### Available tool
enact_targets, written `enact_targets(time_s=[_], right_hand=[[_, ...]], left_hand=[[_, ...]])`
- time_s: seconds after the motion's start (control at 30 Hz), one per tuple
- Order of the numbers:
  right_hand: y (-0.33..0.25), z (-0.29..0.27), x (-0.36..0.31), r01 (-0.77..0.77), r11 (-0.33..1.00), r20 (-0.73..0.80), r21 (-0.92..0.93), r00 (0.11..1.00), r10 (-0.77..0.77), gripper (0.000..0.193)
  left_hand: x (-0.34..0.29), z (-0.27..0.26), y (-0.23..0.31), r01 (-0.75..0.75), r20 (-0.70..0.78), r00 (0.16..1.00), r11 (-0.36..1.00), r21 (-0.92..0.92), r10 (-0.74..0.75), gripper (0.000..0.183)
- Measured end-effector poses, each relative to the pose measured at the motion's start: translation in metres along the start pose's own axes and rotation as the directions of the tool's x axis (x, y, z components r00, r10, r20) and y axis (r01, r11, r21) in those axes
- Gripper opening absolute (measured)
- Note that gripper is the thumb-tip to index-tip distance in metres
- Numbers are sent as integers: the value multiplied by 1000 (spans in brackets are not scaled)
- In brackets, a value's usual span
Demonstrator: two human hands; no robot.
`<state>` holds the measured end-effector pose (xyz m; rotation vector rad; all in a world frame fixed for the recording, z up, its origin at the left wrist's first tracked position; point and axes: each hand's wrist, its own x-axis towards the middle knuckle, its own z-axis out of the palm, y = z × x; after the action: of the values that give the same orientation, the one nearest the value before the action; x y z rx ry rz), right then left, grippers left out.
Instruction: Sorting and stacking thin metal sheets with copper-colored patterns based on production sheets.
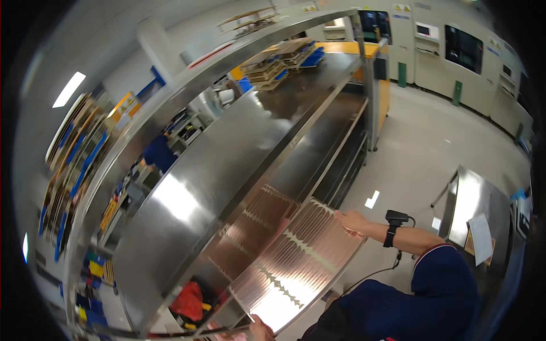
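Note:
A large copper-coloured panel with fine parallel ribs and jagged-edged slots is held at a tilt in front of a steel rack. My right hand grips its far right corner, fingers partly hidden by the edge. At the near left corner, my left hand is closed on the panel and cut off by the lower rim. On the rack's lower steel shelf, just beyond the panel, a similar ribbed copper pattern shows; I cannot tell whether it is another panel or a reflection.
The rack's upper steel shelf carries stacked boards at its far end. A rack post stands ahead. A red bag-like item sits lower left. At right is a steel table with papers. Someone in blue stands beyond the rack.

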<state>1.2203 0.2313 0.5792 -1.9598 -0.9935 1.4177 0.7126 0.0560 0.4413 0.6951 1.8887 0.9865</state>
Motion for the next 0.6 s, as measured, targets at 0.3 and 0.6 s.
enact_targets(time_s=[0.3, 0.6], right_hand=[[-95, 63, 102, 188, 971, -74, -144, 977, -200, 63], [-167, 142, 253, 519, 828, 40, -212, 851, -523, 45]], left_hand=[[52, 26, 193, 3, -117, 993, 997, -72, -12, 41], [139, 27, 212, -20, -302, 953, 992, -123, -19, 49]])
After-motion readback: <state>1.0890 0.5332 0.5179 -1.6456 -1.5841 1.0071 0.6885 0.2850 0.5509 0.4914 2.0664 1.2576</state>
